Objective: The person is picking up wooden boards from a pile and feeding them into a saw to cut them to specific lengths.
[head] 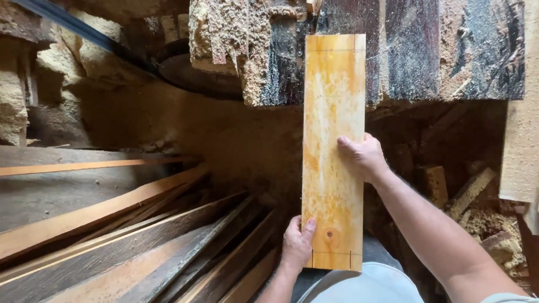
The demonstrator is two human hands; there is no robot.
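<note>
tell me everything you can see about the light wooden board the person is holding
The board is a long, flat rectangle of pale yellowish wood with orange blotches, a small knot near its near end and thin pencil lines across both ends. It runs away from the person, its far end resting on a dark, sawdust-covered surface. The left hand grips its near left edge; the right hand holds its right edge midway.

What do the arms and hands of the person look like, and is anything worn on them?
Both hands are bare: the left hand and the right hand have no gloves, rings or watch that I can see. Both forearms are uncovered too. Only near the right upper arm, a pale short sleeve shows at the bottom edge. No markings are visible.
</note>
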